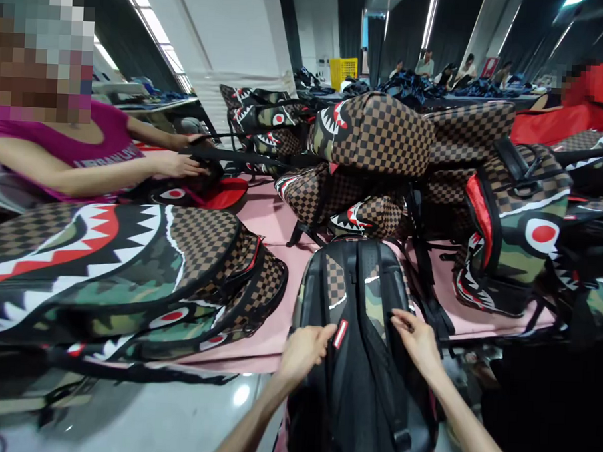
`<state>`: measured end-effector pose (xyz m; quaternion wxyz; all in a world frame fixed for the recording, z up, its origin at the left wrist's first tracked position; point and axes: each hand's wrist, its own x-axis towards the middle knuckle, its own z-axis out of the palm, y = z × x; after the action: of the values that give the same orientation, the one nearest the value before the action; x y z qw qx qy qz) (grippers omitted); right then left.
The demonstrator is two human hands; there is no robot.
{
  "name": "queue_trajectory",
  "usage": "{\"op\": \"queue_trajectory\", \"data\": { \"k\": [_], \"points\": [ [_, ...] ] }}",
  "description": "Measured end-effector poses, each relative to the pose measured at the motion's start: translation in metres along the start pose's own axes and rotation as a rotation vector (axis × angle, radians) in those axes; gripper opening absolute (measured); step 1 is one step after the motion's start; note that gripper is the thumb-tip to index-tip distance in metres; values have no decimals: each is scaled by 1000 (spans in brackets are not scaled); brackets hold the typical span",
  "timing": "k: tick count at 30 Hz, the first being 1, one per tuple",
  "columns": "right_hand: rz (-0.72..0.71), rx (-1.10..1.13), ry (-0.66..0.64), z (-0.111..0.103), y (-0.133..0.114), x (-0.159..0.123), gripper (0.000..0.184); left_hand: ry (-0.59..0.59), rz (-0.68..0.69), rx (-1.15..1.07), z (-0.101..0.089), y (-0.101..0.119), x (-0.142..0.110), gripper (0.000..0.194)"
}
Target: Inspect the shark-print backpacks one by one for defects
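Observation:
A backpack [356, 401] lies in front of me, its black padded back and two shoulder straps facing up. Brown check and camouflage patches show near its top. The left shoulder strap [336, 281] carries a small red label [341, 334] with a white border. My left hand [303, 353] is closed at this strap's edge, beside the label, thumb against curled fingers. Over the backpack's right side, my right hand [419, 341] has its thumb and fingertips drawn together near the right shoulder strap [375, 302]. Whatever may be between those fingertips is too small to make out.
A large shark-mouth backpack [130, 265] lies to the left on the pink table cover [256, 347]. Checked backpacks [380, 133] are piled behind, and another backpack [521, 229] stands at right. Across the table, a person in a magenta top [105, 137] handles black straps.

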<state>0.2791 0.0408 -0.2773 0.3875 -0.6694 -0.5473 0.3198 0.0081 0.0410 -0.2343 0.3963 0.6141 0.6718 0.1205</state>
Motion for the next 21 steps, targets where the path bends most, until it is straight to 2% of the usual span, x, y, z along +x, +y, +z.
{"op": "queue_trajectory", "data": {
  "k": [1,3,4,6,9,12,16,18,21],
  "points": [
    [18,17,38,-9,4,5,41,74,16,-19,-13,-5,4,59],
    [60,28,115,-22,12,16,43,296,41,-62,-38,-13,22,50],
    [72,29,141,-25,14,21,44,399,43,-81,-48,-15,36,45],
    [79,37,179,-26,17,30,46,509,14,-114,-61,-18,71,38],
    [84,25,228,-19,18,35,47,497,-23,-136,-65,-15,125,36],
    [77,4,227,-14,22,35,47,447,-39,-147,-61,-11,157,31],
    [149,-30,207,-13,33,34,53,414,-52,-176,-60,-15,166,28],
    [195,-39,207,-13,35,35,56,406,-59,-204,-60,-19,163,27],
    [188,57,191,-10,32,35,56,421,-74,-249,-59,-18,154,31]
  ]
}}
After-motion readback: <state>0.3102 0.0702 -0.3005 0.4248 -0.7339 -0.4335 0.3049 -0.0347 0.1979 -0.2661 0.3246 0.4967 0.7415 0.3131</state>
